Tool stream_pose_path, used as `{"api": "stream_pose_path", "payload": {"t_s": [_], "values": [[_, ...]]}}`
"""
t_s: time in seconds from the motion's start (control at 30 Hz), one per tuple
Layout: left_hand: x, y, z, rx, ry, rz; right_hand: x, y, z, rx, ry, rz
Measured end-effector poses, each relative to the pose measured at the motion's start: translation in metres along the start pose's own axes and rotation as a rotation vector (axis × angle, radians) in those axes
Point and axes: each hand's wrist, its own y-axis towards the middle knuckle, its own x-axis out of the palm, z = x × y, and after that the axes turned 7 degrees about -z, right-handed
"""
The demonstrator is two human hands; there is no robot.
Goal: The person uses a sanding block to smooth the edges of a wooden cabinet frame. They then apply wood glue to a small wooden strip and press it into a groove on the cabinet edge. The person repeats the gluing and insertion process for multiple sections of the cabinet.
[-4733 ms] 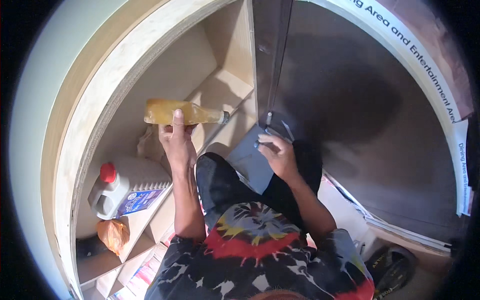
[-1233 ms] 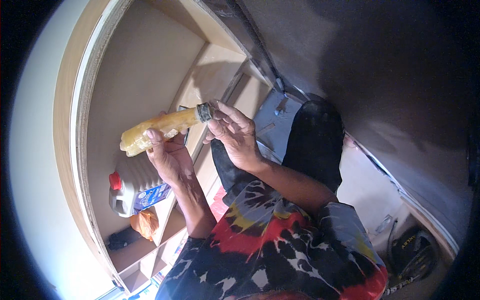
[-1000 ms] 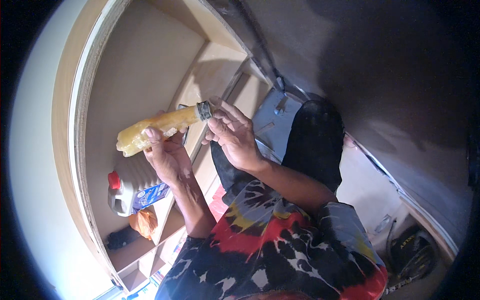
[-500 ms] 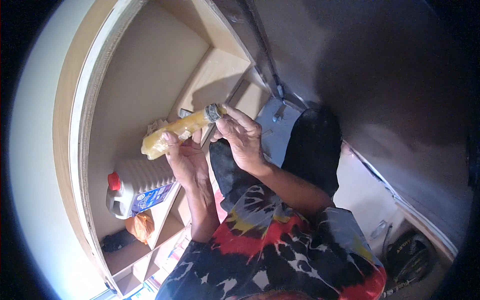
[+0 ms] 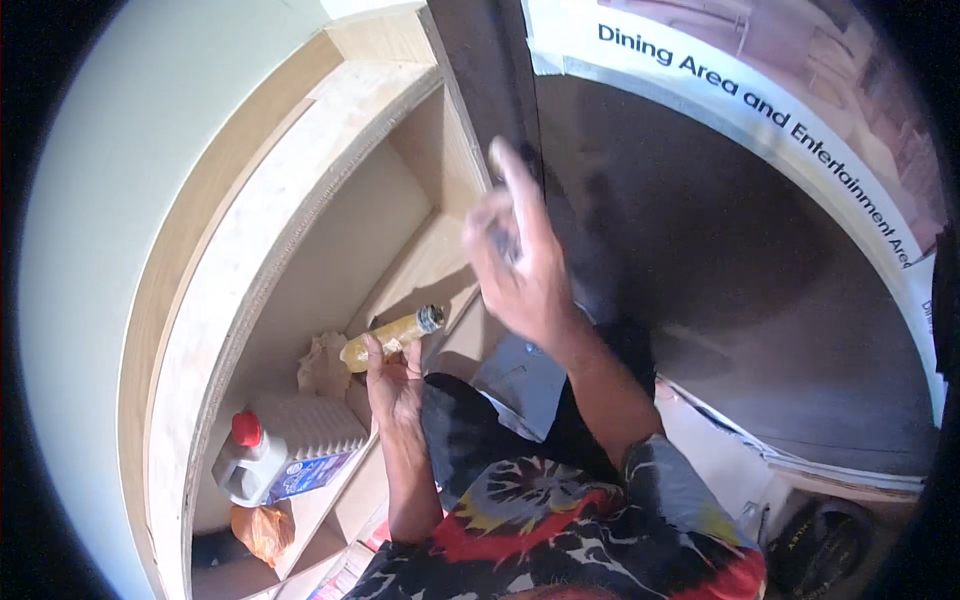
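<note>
"Right hand [image 5: 528,280] has risen away from the bottle [image 5: 388,340], hasn't it?"
"Yes, half-curled, too blurred to tell whether it's empty."
"And the bottle?"
"Slender, cylindrical, yellowish, tilted before pale wooden shelving [image 5: 428,252], left hand [image 5: 397,388] gripping its body."

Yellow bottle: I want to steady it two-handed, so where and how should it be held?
Probably at the dark-banded end, from the right: the yellow bottle slants with that end free, while the left hand has its grip nearer the opposite end.

The wooden shelving [image 5: 430,255] carries a red-capped jug [image 5: 310,435] — and an orange bag [image 5: 263,535].
</note>
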Motion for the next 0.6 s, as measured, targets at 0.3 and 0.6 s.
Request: {"api": "stream_pose_path", "payload": {"t_s": [0.3, 0.6], "values": [[-0.018, 0.019, -0.007, -0.068, -0.009, -0.077, 0.002, 0.098, -0.023, 0.096, -0.756, -0.130], [-0.029, 0.032, -0.005, -0.127, -0.061, -0.143, 0.009, 0.117, -0.036, 0.290, -0.967, -0.160]]}}
